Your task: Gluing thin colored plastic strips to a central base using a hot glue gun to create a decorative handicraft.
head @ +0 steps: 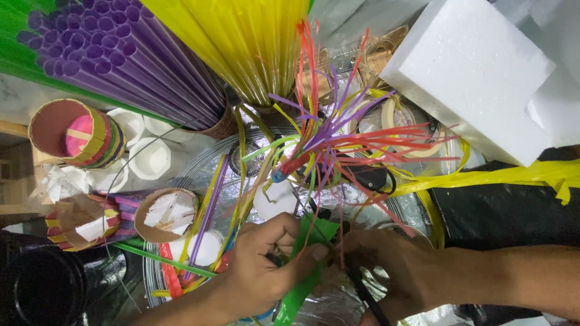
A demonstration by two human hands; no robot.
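Between our two hands, low in the middle, we pinch a green strip [305,265]; its length slants from upper right down to lower left. Our left hand [263,265] clamps it, nearer; our right hand [386,271] grips a dark tool [365,297] beside it.

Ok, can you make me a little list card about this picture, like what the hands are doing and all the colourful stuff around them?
Left hand: pinches a flat green strip
Right hand: touches the same strip, with a thin black tool by its fingers
Above the hands: spray of cut red, purple and yellow strips
Top left: bundle of purple straws
Top middle: bundle of yellow straws
Top right: white foam block
Left side: cardboard tube wrapped in coloured strips, white cups
Underneath: shiny round silver tray
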